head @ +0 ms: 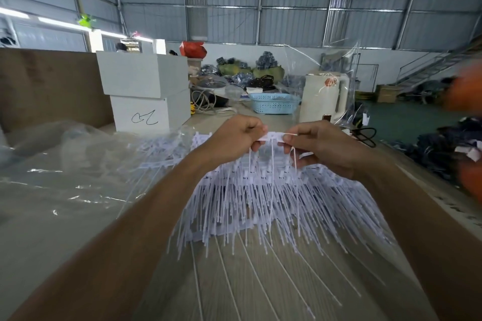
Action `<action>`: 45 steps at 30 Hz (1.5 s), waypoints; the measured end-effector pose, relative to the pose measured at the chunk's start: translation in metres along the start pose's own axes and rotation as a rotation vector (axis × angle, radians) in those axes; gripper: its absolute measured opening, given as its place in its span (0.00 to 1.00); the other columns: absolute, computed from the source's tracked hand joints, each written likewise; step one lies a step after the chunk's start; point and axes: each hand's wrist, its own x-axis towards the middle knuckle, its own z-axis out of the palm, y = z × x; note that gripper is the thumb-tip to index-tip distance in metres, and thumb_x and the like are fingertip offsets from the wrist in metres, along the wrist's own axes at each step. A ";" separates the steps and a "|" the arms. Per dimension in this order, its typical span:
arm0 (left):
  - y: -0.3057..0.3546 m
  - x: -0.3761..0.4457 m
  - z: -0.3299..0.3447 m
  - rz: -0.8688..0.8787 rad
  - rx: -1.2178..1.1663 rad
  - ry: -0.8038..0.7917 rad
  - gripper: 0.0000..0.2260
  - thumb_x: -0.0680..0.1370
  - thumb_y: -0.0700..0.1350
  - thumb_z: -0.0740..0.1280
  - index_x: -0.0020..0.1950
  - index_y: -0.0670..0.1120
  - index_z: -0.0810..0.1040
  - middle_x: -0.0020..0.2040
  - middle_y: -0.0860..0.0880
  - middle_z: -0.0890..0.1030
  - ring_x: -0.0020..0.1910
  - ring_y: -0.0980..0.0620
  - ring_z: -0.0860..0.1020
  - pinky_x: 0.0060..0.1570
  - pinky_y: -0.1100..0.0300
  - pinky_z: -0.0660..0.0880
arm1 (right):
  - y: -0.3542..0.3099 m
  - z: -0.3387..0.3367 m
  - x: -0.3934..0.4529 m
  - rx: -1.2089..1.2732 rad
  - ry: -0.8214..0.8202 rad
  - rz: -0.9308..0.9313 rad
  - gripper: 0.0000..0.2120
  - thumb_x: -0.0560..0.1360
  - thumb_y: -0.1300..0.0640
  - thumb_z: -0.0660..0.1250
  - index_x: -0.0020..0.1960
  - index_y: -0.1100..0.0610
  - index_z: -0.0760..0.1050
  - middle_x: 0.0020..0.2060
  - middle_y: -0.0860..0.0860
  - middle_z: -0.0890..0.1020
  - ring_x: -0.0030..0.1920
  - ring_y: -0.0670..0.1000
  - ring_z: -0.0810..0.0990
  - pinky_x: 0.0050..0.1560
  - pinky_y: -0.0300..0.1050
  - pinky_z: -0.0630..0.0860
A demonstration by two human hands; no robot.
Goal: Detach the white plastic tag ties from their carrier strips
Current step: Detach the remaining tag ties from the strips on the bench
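Far left, clear plastic sheeting (60, 164) lies bunched on the table (182, 281), w/ 2 white boxes (146, 91) behind; your left hand (230, 138) is clenched on 1 end of a carrier strip (272, 136); strip runs left-right btwn both hands, raised above the pile of tag ties (260, 200); a few ties hang straight down from it, i.e. across the strip's long axis; your right hand (318, 146) pinches the other end, seemingly w/ 1 tie at the fingertips; right hand's nearer that tie, so pull looks like its job, away from the strip.
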 end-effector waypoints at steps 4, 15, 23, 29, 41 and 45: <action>0.004 0.001 0.001 -0.059 -0.220 0.038 0.14 0.83 0.43 0.63 0.38 0.45 0.76 0.29 0.52 0.75 0.29 0.56 0.71 0.32 0.64 0.68 | -0.017 0.005 -0.003 0.016 -0.006 -0.061 0.07 0.80 0.57 0.67 0.52 0.60 0.80 0.42 0.58 0.86 0.34 0.52 0.82 0.33 0.44 0.80; 0.011 0.011 -0.019 -0.097 -0.453 0.078 0.14 0.84 0.40 0.60 0.38 0.45 0.74 0.23 0.54 0.69 0.22 0.57 0.63 0.26 0.63 0.60 | -0.048 0.019 -0.001 -0.663 0.247 -0.468 0.04 0.81 0.57 0.66 0.51 0.53 0.79 0.31 0.46 0.80 0.27 0.44 0.78 0.32 0.45 0.78; 0.006 0.012 -0.019 -0.243 -0.526 -0.022 0.12 0.84 0.39 0.56 0.40 0.42 0.69 0.21 0.54 0.63 0.19 0.57 0.58 0.26 0.62 0.54 | -0.033 0.025 0.001 -1.109 0.381 -0.704 0.08 0.83 0.55 0.62 0.53 0.56 0.79 0.37 0.50 0.81 0.34 0.55 0.77 0.37 0.50 0.77; 0.007 0.005 -0.025 -0.090 -0.265 0.049 0.16 0.84 0.44 0.62 0.37 0.45 0.78 0.26 0.54 0.74 0.26 0.57 0.68 0.28 0.67 0.65 | -0.019 0.011 0.010 -0.669 0.500 -0.522 0.11 0.84 0.58 0.60 0.60 0.49 0.78 0.32 0.49 0.81 0.28 0.44 0.75 0.33 0.41 0.75; 0.014 0.001 -0.018 0.119 -0.183 0.069 0.06 0.79 0.37 0.70 0.53 0.39 0.75 0.43 0.43 0.84 0.39 0.55 0.81 0.41 0.64 0.77 | -0.016 0.020 0.017 -0.481 0.270 -0.358 0.06 0.81 0.55 0.67 0.55 0.48 0.81 0.35 0.45 0.82 0.32 0.43 0.77 0.39 0.40 0.73; 0.011 0.003 -0.019 0.145 -0.084 0.119 0.06 0.77 0.40 0.73 0.49 0.38 0.79 0.42 0.47 0.82 0.38 0.58 0.79 0.42 0.64 0.77 | -0.015 0.017 0.013 -0.390 0.219 -0.359 0.03 0.77 0.56 0.72 0.50 0.53 0.83 0.31 0.46 0.76 0.29 0.40 0.72 0.35 0.35 0.69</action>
